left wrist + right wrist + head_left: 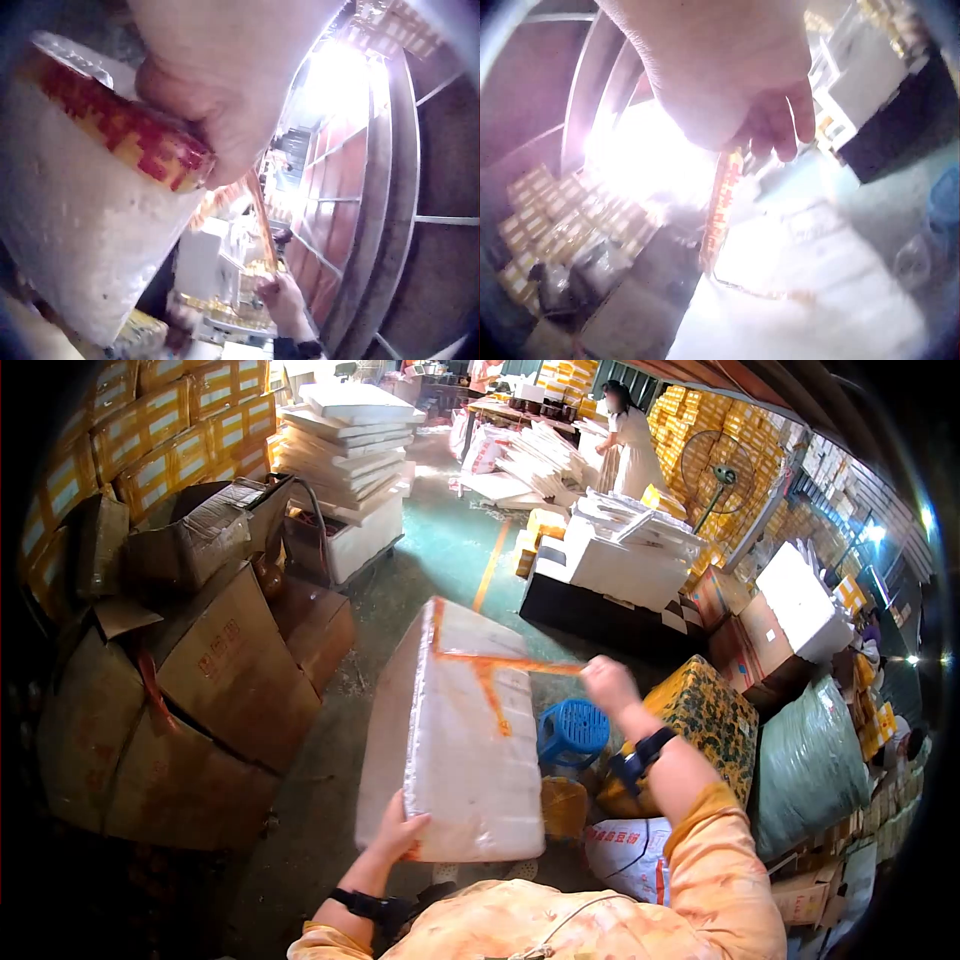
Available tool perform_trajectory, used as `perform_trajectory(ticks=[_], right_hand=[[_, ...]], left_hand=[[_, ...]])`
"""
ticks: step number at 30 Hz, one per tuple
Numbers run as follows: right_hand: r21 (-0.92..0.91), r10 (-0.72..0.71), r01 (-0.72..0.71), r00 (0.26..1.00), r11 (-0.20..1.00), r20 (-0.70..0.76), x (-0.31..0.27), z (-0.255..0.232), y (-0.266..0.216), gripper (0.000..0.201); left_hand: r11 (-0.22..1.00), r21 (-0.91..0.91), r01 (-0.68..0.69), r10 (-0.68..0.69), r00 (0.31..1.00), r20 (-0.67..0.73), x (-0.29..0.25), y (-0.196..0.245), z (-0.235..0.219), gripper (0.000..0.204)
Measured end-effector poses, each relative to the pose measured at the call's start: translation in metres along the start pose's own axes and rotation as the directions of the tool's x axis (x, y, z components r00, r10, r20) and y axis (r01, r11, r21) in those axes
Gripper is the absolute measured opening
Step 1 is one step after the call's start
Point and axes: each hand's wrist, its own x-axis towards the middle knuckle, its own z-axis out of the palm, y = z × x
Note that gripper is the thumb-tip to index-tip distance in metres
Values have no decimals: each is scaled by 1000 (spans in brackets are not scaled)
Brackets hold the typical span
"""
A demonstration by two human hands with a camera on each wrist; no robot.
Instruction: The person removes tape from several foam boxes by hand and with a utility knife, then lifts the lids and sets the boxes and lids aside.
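A white foam box (480, 760) stands tilted in front of the person, with orange-red printed tape stuck on its upper part. At the box's near left edge, my left hand (390, 835) holds on, thumb on the face. More red-and-yellow tape (142, 142) wraps the edge beside that hand in the left wrist view. To the right of the box, my right hand (610, 688) grips the end of a taut tape strip (540, 664). The strip runs from the box to the fingers; the right wrist view also shows the printed strip (720, 210) leading up to them.
Large cardboard boxes (215, 680) crowd the left side. A blue plastic stool (573, 732) and a camouflage-patterned box (705, 725) stand at the right. Ahead are stacked foam lids (345, 445), foam boxes (625, 555) and a person (635, 450) in light clothing.
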Motion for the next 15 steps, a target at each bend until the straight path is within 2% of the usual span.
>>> perform_trajectory(ticks=[1,2,3,4,5,6,7,8,9,10,11,12,13,14,15], right_hand=[[17,149,-148,983,989,-110,9,-12,24,24],[-41,121,-134,965,990,-234,15,-27,49,24],[11,115,-117,947,993,-301,24,-28,108,23],[127,293,-267,912,955,-287,22,-45,133,19],[240,461,-406,847,882,-264,20,-61,157,16],[277,611,-555,767,784,-194,7,-92,148,11],[46,478,-483,841,874,-255,-4,-90,172,8],[-192,327,-387,902,902,-281,-20,-83,198,12],[-158,174,-221,948,962,-268,-33,-67,194,26],[-191,56,-97,976,977,-210,-43,-55,157,36],[-111,16,-28,995,993,-102,-52,-46,106,42],[103,72,-89,985,991,158,-49,-14,117,43],[131,36,-63,980,989,198,-57,-3,72,39],[62,4,-14,988,998,155,-62,13,45,39],[37,-29,24,989,999,146,-61,26,26,48]], left_hand=[[996,90,24,-24,1000,-7,-6,-7,-26,54],[982,179,54,-51,999,-19,-13,-10,-47,53],[950,289,118,-126,992,10,-20,8,-59,52],[901,395,181,-209,977,29,-31,26,-71,52],[930,365,28,-58,996,72,-32,-10,-88,51],[823,563,80,-125,991,42,-40,11,-89,52],[722,685,95,-144,989,15,-46,42,-82,52],[604,791,101,-157,988,-7,-49,62,-75,52],[597,800,65,-119,993,7,-48,62,-73,52],[588,808,26,-77,997,25,-46,60,-72,53],[576,817,-15,-34,999,42,-46,58,-72,53],[596,803,-9,-40,998,41,-48,61,-70,53],[615,789,-7,-42,998,41,-48,67,-67,53],[631,776,-9,-38,998,42,-46,72,-66,54],[660,751,-29,-11,999,48,-49,70,-68,55]])
